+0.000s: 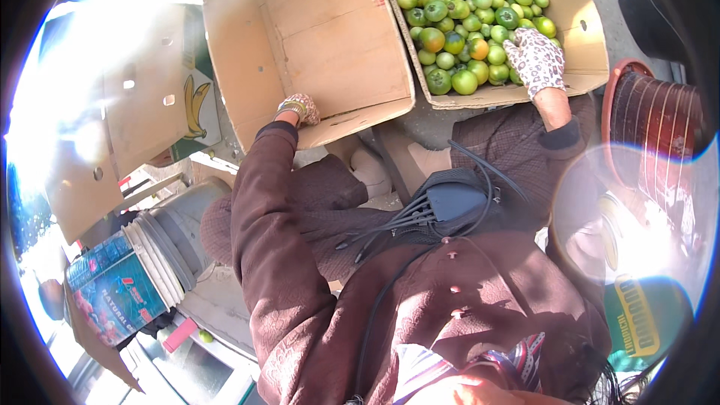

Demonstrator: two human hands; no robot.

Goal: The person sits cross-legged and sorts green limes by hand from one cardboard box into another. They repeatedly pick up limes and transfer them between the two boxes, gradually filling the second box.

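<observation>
While the left hand (pixel 301 109) touches a carton (pixel 337 37), the right (pixel 538 60) touches tomatoes (pixel 454 43).

Tomato pile (pixel 472 23) partly beyond top edge

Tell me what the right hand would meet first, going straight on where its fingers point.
The gloved right hand would likely meet the mostly green tomatoes in the cardboard box first; it may already touch some, as depth is unclear.
</observation>
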